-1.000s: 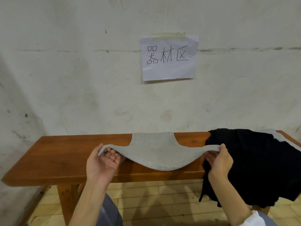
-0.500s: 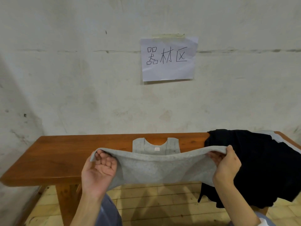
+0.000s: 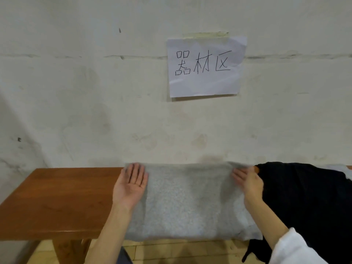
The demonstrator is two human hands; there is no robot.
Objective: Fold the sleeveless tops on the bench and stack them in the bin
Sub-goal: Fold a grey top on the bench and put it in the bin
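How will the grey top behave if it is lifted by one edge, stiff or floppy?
Probably floppy: the grey top lies flat on the bench and its near edge droops over the front. Likely light, as it looks thin and bunches near the right hand. Its fuzzy-looking cloth should not slide easily on wood.

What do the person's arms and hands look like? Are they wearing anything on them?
Both hands are bare: the left hand and the right hand show no gloves, rings or watch. The left forearm is uncovered as far as the picture shows. On the other arm, a loose white sleeve begins partway up the forearm. It is plain, with no markings.
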